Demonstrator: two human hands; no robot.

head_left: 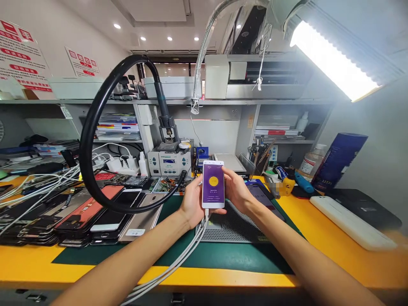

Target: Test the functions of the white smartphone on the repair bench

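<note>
A white-framed smartphone (213, 199) stands upright in front of me, its lit screen purple with a yellow circle. My left hand (192, 199) is wrapped round its left side and lower back, with fingertips showing under the bottom right corner. At the upper right edge, my right hand (236, 187) grips the phone with bent fingers, some of them hidden behind it. A white charging cable (207, 213) is plugged into the bottom and runs down with several other cables to the front edge. Below the hands lies a dark perforated plate (236, 225) on a green mat (229, 255).
Stacks of phones (108, 212) cover the left side. A thick black hose (84, 140) loops up from the grey rework station (168, 161). Another lit phone (263, 199) lies right, near a yellow bottle (288, 185) and a long white case (350, 221). A lamp (334, 59) hangs above.
</note>
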